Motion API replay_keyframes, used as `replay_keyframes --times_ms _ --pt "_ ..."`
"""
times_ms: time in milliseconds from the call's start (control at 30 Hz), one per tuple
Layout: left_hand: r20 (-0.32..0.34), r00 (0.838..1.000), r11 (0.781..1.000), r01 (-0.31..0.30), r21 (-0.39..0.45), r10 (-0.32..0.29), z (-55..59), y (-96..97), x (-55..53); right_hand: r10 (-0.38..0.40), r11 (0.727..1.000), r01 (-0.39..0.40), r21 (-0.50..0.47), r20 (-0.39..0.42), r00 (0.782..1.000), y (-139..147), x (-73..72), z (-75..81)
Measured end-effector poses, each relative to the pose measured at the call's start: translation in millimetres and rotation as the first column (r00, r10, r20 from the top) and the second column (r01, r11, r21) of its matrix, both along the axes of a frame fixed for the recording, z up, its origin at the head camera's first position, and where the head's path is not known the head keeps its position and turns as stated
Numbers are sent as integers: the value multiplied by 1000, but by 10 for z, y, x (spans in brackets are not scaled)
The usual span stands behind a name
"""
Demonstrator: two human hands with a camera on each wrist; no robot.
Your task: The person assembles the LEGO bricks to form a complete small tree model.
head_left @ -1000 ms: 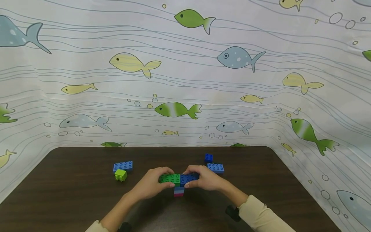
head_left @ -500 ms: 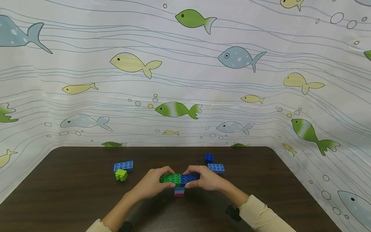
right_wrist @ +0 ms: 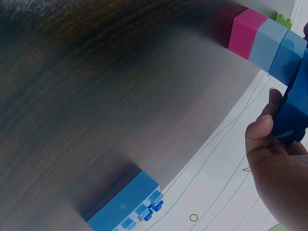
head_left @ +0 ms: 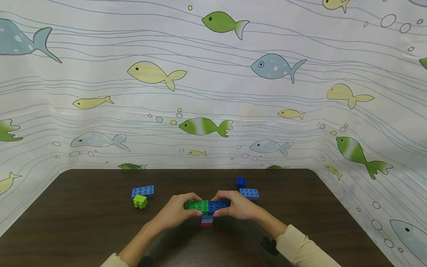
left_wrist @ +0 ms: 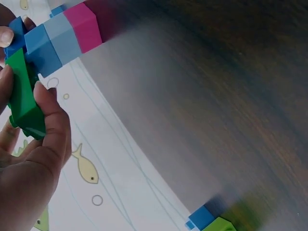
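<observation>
My left hand (head_left: 174, 211) pinches a green building brick (head_left: 197, 206) between thumb and fingers. Beside it, my right hand (head_left: 238, 205) grips a dark blue brick (head_left: 215, 207) the same way. The two bricks lie end to end on top of a small stack, each jutting out to its own side. From the bottom up, the stack has a magenta brick (right_wrist: 246, 32), a light blue brick (right_wrist: 267, 43) and a medium blue brick (right_wrist: 288, 57). In the left wrist view the thumb and fingers close round the green brick (left_wrist: 24, 96).
At the left lie a blue brick (head_left: 142, 191) and a lime green brick (head_left: 140, 201), its studs facing sideways. Behind my right hand are a small dark blue brick (head_left: 241, 181) and a longer blue brick (head_left: 249, 193). A fish-patterned sheet (head_left: 213, 92) surrounds the dark wooden table (head_left: 83, 222).
</observation>
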State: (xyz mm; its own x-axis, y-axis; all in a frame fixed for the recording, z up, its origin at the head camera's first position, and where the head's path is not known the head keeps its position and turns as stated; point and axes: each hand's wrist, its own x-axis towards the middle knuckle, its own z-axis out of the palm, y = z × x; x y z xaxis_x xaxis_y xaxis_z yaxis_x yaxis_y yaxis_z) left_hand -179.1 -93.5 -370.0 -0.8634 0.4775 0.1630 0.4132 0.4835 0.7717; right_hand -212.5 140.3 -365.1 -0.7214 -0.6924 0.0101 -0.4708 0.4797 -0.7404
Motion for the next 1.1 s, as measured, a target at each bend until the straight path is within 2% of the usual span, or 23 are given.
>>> replay_keyframes --times_ms 533,733,933,1100 --pt "33 999 1000 -28 5 28 -17 9 -3 -1 1000 1 0 -6 1000 -3 1 7" --pt "45 999 1000 -1 28 0 -12 -1 -18 3 1000 -3 0 0 1000 -6 -3 3" --pt "90 996 999 16 51 -21 -22 -21 -53 7 1000 -7 3 -8 1000 -10 -9 1" --pt "71 997 998 15 63 -20 -58 -24 -58 4 1000 -4 7 -15 1000 -12 -6 0"
